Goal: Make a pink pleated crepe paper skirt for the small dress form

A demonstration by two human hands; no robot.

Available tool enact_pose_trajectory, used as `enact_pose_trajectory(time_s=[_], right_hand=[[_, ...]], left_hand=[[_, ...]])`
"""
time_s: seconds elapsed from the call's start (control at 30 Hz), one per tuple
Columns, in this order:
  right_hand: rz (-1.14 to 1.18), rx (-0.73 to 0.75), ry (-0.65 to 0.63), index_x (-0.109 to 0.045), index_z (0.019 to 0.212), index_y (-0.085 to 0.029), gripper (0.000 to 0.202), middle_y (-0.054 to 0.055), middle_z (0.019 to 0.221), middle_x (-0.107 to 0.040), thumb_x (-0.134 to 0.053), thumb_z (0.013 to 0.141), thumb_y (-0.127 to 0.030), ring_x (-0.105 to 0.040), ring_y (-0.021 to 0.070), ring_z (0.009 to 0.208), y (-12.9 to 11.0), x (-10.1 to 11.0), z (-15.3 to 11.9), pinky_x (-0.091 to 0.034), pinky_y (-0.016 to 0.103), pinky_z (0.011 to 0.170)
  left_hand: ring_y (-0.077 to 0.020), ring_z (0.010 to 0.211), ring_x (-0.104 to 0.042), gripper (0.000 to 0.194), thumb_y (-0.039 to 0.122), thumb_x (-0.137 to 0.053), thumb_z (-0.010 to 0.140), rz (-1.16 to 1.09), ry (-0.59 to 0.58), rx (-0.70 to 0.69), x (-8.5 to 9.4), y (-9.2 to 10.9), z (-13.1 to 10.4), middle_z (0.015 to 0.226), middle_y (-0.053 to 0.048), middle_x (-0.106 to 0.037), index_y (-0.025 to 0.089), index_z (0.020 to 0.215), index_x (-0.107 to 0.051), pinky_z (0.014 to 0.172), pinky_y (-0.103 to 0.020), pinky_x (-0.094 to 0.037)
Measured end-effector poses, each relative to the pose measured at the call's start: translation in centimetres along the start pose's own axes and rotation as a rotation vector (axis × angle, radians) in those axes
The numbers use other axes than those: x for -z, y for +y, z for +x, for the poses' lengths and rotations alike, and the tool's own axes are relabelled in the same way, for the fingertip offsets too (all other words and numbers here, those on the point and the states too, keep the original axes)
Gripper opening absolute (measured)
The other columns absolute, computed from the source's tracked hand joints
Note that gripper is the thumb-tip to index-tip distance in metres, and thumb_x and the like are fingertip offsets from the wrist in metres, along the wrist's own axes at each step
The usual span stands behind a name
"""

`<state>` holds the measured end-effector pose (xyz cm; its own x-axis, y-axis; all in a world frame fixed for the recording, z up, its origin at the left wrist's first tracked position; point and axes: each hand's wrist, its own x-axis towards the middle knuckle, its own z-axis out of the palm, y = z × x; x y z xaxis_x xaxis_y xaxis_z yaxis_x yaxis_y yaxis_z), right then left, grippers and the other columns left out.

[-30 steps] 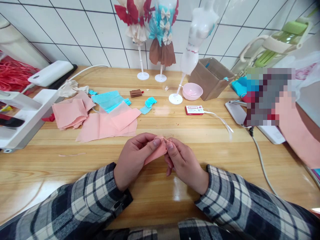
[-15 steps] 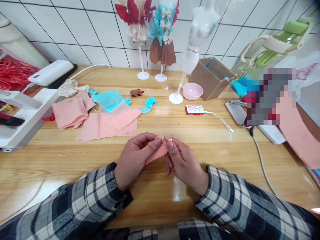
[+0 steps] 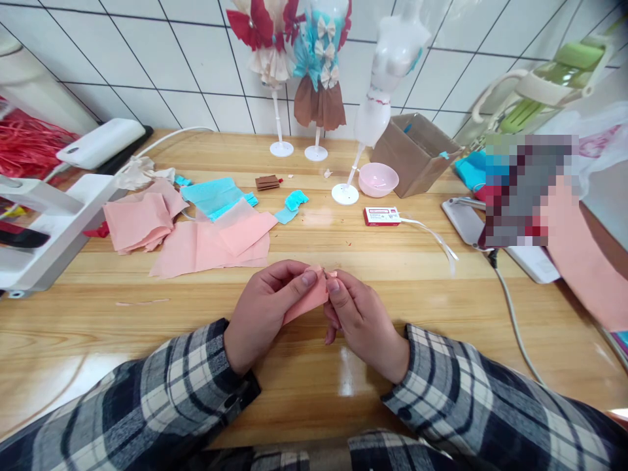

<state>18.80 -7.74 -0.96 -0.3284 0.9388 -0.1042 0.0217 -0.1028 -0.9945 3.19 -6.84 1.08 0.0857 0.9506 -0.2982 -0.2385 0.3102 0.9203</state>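
Between my hands, just above the wooden table [image 3: 304, 379], is a small folded piece of pink crepe paper [image 3: 310, 303]. My left hand [image 3: 267, 307] pinches its upper left part between thumb and fingers. At its right edge, my right hand [image 3: 363, 317] pinches the paper with thumb and index finger, the other fingers curled below. A small gathered bit of paper shows between the two thumbs; its exact shape is too small to tell. Left of my hands lie larger pink crepe paper sheets [image 3: 186, 252] and a folded pink stack [image 3: 136, 222].
Blue crepe paper [image 3: 213, 196], brown strips [image 3: 267, 182] and a small red-white box [image 3: 381, 216] lie beyond my hands. Dressed mannequins [image 3: 318, 104], a bare mannequin [image 3: 385, 85], a pink bowl [image 3: 378, 180] and a brown box [image 3: 415, 154] stand along the tiled wall.
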Motion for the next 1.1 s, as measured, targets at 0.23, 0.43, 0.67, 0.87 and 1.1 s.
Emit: enact_pose_trajectory(time_s=[0.23, 0.43, 0.67, 0.87, 1.1], right_hand=[[-0.003, 0.001, 0.042, -0.049, 0.08, -0.021, 0.044, -0.005, 0.058, -0.042, -0.036, 0.095, -0.059, -0.042, 0.0081, 0.043, -0.1, 0.2, 0.2, -0.043, 0.018, 0.036], [-0.253, -0.033, 0.043, -0.052, 0.105, -0.02, 0.044, -0.006, 0.062, -0.045, -0.033, 0.097, -0.059, -0.041, 0.0091, 0.05, -1.4, 2.9, 1.6, -0.037, 0.02, 0.046], [-0.391, 0.109, -0.198, -0.055, 0.083, -0.019, 0.05, -0.003, 0.063, -0.044, -0.023, 0.101, -0.054, -0.043, 0.0106, 0.058, -1.9, 3.1, 1.1, -0.036, 0.024, 0.059], [-0.431, 0.106, -0.169, -0.055, 0.083, -0.019, 0.048, -0.004, 0.06, -0.043, -0.022, 0.103, -0.048, -0.043, 0.0106, 0.057, -1.6, 2.7, 0.9, -0.035, 0.025, 0.062], [-0.451, 0.112, -0.196, -0.052, 0.081, -0.019, 0.04, -0.005, 0.061, -0.046, -0.027, 0.103, -0.041, -0.043, 0.0099, 0.056, -1.8, 2.7, 1.0, -0.035, 0.025, 0.063]], left_hand=[[-0.0138, 0.073, -0.064, 0.017, 0.035, -0.079, 0.073, 0.03, 0.038, -0.013, 0.3, -0.2, 0.3, 0.079, 0.0, -0.074, 0.019, 0.078, -0.073, 0.071, -0.022, -0.05], [-0.0141, 0.072, -0.064, 0.018, 0.035, -0.08, 0.071, 0.101, -0.039, 0.006, 1.5, 1.0, 1.1, 0.08, -0.002, -0.074, 0.019, 0.076, -0.074, 0.069, -0.022, -0.05], [-0.0143, 0.07, -0.064, 0.015, 0.033, -0.079, 0.071, 0.12, -0.148, 0.039, 1.6, 2.0, 1.2, 0.076, -0.001, -0.072, 0.02, 0.073, -0.073, 0.068, -0.022, -0.051], [-0.0142, 0.069, -0.063, 0.016, 0.035, -0.079, 0.072, 0.189, -0.112, 0.003, 1.6, 1.6, 1.2, 0.077, -0.001, -0.072, 0.02, 0.072, -0.073, 0.068, -0.022, -0.05], [-0.0131, 0.071, -0.061, 0.018, 0.036, -0.076, 0.075, 0.278, -0.156, 0.009, 1.8, 1.7, 1.2, 0.076, 0.002, -0.071, 0.019, 0.075, -0.071, 0.07, -0.021, -0.048]])
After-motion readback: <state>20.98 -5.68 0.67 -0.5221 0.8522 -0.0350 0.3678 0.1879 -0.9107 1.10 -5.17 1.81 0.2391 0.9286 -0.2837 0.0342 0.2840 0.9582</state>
